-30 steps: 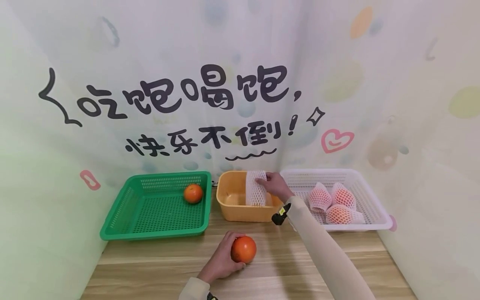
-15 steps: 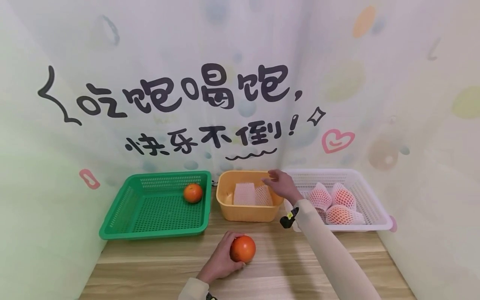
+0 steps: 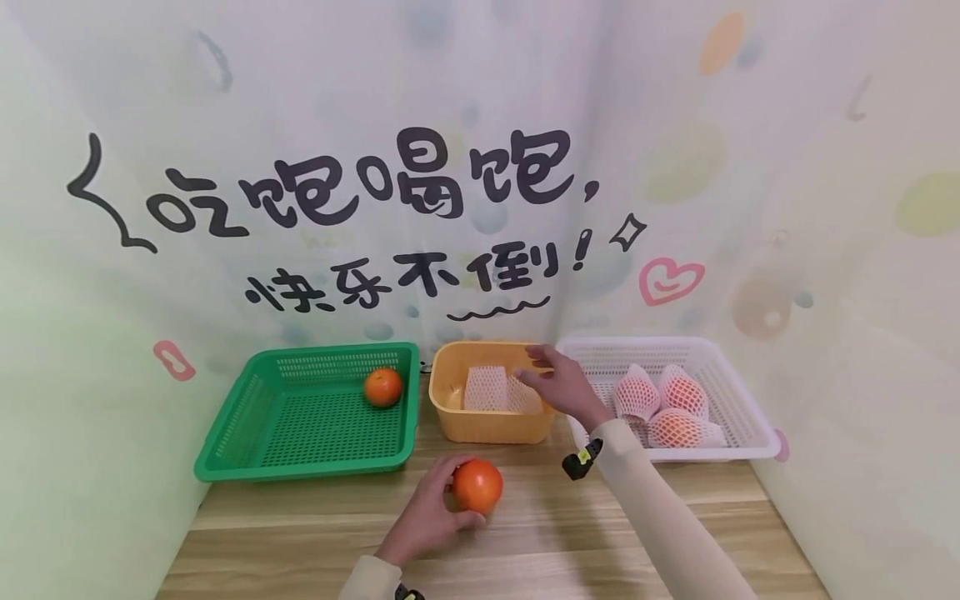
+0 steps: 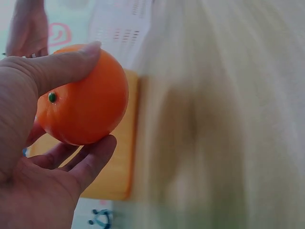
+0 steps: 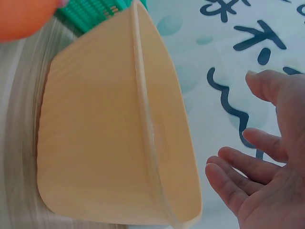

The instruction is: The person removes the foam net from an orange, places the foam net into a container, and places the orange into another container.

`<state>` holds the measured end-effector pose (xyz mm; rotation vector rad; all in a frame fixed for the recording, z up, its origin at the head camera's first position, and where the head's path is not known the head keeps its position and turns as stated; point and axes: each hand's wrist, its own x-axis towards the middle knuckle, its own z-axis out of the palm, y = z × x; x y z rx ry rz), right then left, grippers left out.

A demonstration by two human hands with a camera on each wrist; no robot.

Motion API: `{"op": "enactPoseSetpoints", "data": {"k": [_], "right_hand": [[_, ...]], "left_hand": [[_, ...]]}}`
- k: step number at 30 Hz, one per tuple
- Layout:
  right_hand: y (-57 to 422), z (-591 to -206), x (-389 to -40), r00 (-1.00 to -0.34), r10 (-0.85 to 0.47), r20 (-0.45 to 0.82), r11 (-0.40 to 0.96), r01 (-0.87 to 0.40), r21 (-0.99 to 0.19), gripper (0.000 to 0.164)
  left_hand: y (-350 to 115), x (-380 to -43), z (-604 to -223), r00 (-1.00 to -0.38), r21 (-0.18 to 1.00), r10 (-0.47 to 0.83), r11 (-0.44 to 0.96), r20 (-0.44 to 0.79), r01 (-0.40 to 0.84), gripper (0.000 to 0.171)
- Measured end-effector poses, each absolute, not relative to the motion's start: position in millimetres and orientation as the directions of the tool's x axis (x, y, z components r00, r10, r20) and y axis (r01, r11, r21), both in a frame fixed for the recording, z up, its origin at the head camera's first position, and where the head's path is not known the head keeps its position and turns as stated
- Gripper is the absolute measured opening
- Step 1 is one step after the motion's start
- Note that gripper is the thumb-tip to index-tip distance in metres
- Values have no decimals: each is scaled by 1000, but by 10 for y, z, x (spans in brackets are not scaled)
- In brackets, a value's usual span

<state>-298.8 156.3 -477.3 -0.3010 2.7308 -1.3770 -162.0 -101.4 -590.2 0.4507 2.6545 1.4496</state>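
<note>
An orange (image 3: 477, 486) with a small green stem spot sits in my left hand (image 3: 431, 517), which holds it between thumb and fingers near the front of the table. In the left wrist view the thumb (image 4: 71, 67) lies over the orange and the fingertips curve under it. My right hand (image 3: 564, 385), fingers parted and holding nothing, hovers over the right rim of the yellow bin (image 3: 491, 429). Two white foam fruit nets stand out inside this bin: a left net (image 3: 486, 388) and a right net (image 3: 522, 398), the latter partly hidden by the hand.
To the left, a green basket (image 3: 307, 468) holds one orange (image 3: 383, 388). On the right stands a white basket (image 3: 738, 400) with three net-wrapped fruits (image 3: 678, 427). A printed curtain (image 3: 480, 100) hangs right behind the containers. Wooden tabletop (image 3: 525, 542) lies in front.
One second ago my right hand pinched a foam net over the yellow bin; it has let go and the net lies inside. The orange in my left hand has shifted slightly.
</note>
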Motion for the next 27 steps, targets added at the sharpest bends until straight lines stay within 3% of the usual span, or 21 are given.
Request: {"op": "enactPoseSetpoints", "data": {"k": [12,27], "right_hand": [[1367,-4859,-2662,-914,-348,207,495,-367,-788,56],[966,-4959,-2227,-868,-461,183,530,-435,-728,59]], "left_hand": [[-1337,-1647,-5403,-970,879,212,432,119,202,84],[-1901,-1914,-5015,-980,855,90,481,175,197,81]]}}
